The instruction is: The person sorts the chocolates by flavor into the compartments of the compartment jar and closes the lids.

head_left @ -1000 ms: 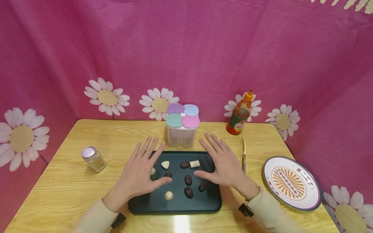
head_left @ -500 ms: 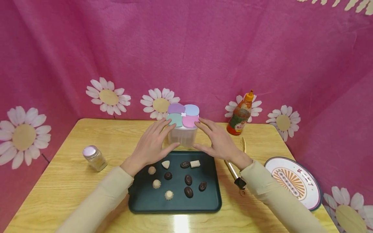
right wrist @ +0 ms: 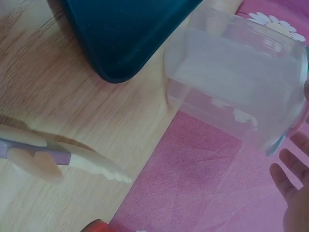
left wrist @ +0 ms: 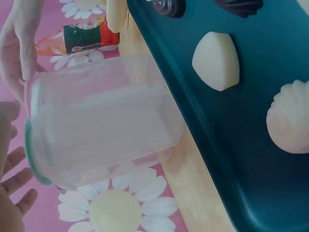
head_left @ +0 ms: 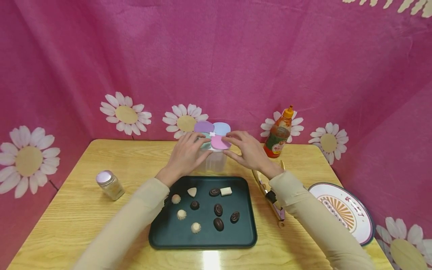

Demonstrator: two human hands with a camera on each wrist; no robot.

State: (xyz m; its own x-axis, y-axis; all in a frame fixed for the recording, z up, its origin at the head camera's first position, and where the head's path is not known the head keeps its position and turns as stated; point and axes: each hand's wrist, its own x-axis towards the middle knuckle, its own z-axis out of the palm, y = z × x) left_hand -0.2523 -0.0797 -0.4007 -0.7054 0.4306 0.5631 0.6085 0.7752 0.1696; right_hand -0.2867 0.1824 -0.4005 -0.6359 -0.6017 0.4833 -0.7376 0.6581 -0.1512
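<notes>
Both hands reach over the tray to a clear plastic storage box (head_left: 216,163) with a four-coloured petal lid (head_left: 221,142). My left hand (head_left: 185,152) is at the green flap on the left, fingers over the lid and thumb low in front. The left wrist view shows its fingers (left wrist: 18,181) spread just off the green edge. On the other side, my right hand (head_left: 248,150) hovers at the pink flap, fingertips right at the lid's rim. Seen from the right wrist, its fingers (right wrist: 285,169) are loosely extended beside the lid. Through its walls the box (right wrist: 231,77) looks empty.
A dark tray (head_left: 209,240) with several white and dark chocolates (head_left: 218,224) lies in front. Tongs (head_left: 278,212) rest under the right forearm, near a plate (head_left: 357,221). A sauce bottle (head_left: 277,138) stands back right, a lidded jar (head_left: 111,185) at left.
Both hands have moved forward from above the tray to the box's lid and drawn closer together. The box, tray and chocolates stay where they were.
</notes>
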